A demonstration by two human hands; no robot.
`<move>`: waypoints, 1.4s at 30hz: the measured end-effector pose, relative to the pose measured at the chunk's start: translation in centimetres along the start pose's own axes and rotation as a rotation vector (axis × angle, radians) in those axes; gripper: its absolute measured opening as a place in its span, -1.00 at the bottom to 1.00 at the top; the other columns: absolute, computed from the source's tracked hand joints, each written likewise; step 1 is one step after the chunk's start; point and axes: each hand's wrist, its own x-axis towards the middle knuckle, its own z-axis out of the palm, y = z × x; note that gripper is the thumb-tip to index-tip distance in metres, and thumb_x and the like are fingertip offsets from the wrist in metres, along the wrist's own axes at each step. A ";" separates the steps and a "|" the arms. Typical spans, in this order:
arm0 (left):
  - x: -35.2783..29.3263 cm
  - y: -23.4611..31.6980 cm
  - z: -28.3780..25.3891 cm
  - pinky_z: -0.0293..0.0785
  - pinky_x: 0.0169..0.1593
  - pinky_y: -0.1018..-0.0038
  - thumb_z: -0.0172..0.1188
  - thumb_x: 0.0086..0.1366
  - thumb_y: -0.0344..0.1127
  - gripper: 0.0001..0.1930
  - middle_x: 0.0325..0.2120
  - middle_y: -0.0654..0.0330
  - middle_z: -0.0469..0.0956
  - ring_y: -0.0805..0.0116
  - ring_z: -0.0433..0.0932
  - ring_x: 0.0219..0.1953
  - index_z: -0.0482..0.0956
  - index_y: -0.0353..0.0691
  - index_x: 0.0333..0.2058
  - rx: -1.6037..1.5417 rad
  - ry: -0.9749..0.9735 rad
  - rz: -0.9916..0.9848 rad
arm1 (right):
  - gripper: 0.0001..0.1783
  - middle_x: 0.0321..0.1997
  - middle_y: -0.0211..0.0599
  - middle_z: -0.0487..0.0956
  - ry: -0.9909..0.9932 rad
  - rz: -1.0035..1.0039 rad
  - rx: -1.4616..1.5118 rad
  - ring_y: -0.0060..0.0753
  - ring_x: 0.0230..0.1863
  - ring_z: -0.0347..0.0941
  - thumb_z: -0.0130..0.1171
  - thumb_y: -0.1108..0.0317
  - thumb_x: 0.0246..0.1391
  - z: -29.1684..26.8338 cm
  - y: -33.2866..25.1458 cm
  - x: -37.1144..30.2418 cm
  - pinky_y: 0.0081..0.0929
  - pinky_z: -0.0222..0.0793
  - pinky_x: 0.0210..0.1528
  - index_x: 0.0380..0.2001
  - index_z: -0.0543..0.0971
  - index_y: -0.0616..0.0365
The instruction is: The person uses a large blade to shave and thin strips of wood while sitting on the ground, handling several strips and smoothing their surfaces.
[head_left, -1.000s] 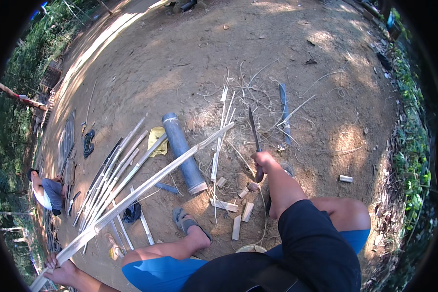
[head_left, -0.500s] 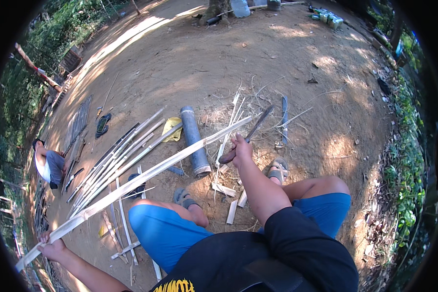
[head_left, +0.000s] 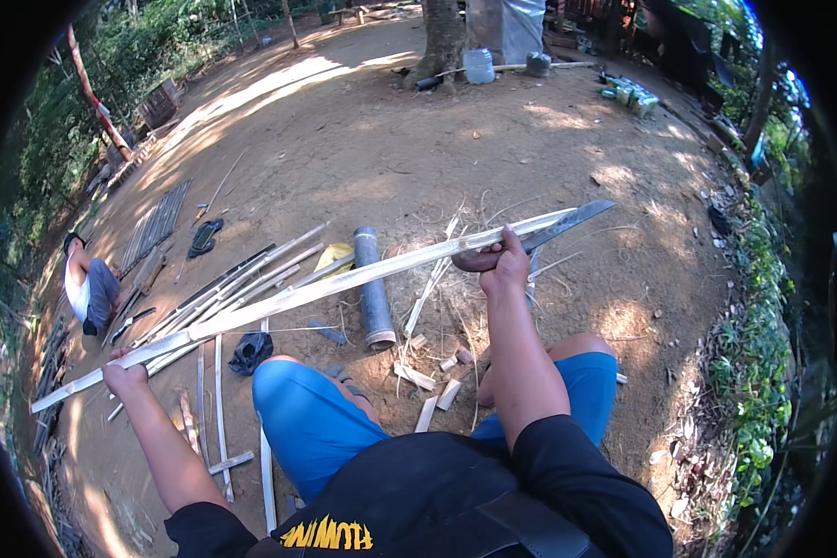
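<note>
- The strip (head_left: 316, 295) slants across in front of the knees (head_left: 282, 379), held off the ground (head_left: 335, 158); its right end lies beside the knife (head_left: 572, 226), whose tip reaches past it.
- For good control, the left hand (head_left: 126, 377) should grip firmly, since so long a strip could twist or sag.
- The blade's edge is best turned away from legs and fingers; which way it faces is hard to tell.
- The strip overlaps the tube (head_left: 373, 298) in view, so it should be kept high enough not to knock it.
- Left fingers: closed round the strip, near its left end.
- Right hand (head_left: 504, 268): fingers wrapped round the knife's handle, right by the strip; whether they also pinch it, I cannot tell.
</note>
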 end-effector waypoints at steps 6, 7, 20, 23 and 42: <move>-0.5 -7.1 3.2 0.47 -0.38 0.42 -0.28 0.42 -0.13 -0.64 -0.58 0.23 0.28 0.35 0.33 -0.54 0.26 -0.19 -0.51 0.056 -0.006 -0.175 | -0.86 -0.50 -0.52 0.40 -0.138 -0.275 0.020 -0.65 -0.54 0.31 0.21 0.38 0.17 2.2 -9.9 -2.1 -0.57 0.37 -0.42 -0.31 0.43 0.08; -1.7 -8.1 3.9 0.47 -0.38 0.42 -0.28 0.42 -0.14 -0.65 -0.59 0.24 0.28 0.35 0.33 -0.55 0.25 -0.19 -0.51 0.074 -0.005 -0.188 | -0.86 -0.49 -0.51 0.40 -0.173 -0.318 0.021 -0.65 -0.54 0.31 0.21 0.38 0.17 2.6 -11.7 -2.8 -0.57 0.37 -0.42 -0.29 0.44 0.10; -6.6 -20.9 9.7 0.52 -0.33 0.35 0.10 0.38 0.05 -0.55 -0.43 0.15 0.48 0.25 0.50 -0.41 0.41 -0.29 -0.14 0.232 -0.289 -0.540 | -0.74 -0.63 -0.62 0.36 -0.230 -0.545 0.100 -0.64 -0.52 0.34 0.30 0.16 0.16 1.9 -25.1 -8.8 -0.51 0.40 -0.28 -0.46 0.43 -0.08; -5.7 -24.9 12.4 0.60 -0.26 0.33 0.13 0.38 -0.06 -0.67 -0.41 0.12 0.54 0.26 0.56 -0.40 0.47 -0.28 -0.23 0.251 -0.395 -0.609 | -0.73 -0.66 -0.64 0.31 -0.162 -0.585 0.089 -0.64 -0.54 0.32 0.28 0.20 0.17 1.1 -27.5 -9.8 -0.43 0.43 -0.24 -0.50 0.41 -0.10; -37.3 -34.8 11.6 0.35 0.22 0.20 0.14 0.27 0.22 -0.27 0.12 -0.19 0.43 -0.05 0.44 0.16 0.41 -0.26 0.20 1.748 -2.450 0.239 | -0.84 -0.58 -0.56 0.36 -0.279 -1.035 -0.099 -0.60 -0.46 0.33 0.24 0.29 0.12 1.6 -37.7 -20.5 -0.47 0.37 -0.21 -0.30 0.54 0.12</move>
